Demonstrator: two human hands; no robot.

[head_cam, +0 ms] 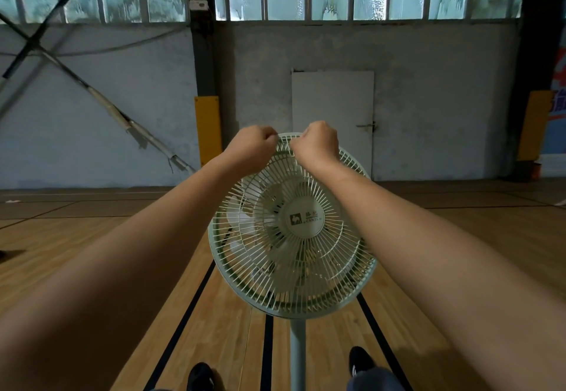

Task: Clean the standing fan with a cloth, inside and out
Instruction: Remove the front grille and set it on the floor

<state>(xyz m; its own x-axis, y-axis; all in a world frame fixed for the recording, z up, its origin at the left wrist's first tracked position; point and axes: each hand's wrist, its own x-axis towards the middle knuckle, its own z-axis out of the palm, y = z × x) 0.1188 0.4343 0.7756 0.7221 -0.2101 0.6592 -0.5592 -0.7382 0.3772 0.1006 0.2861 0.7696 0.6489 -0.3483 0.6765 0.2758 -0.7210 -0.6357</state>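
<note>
A pale green standing fan (303,222) faces me on its pole (297,354), its round wire grille tilted slightly upward. White blades show behind the grille. My left hand (251,148) and my right hand (317,144) both grip the top rim of the grille, fingers curled over its far side, a small gap between them. No cloth shows in view.
I stand on a wooden court floor (92,252) with black lines; my two dark shoes (200,377) flank the fan's pole. A grey wall with a white door (332,121) and yellow padded posts (208,128) lies behind the fan.
</note>
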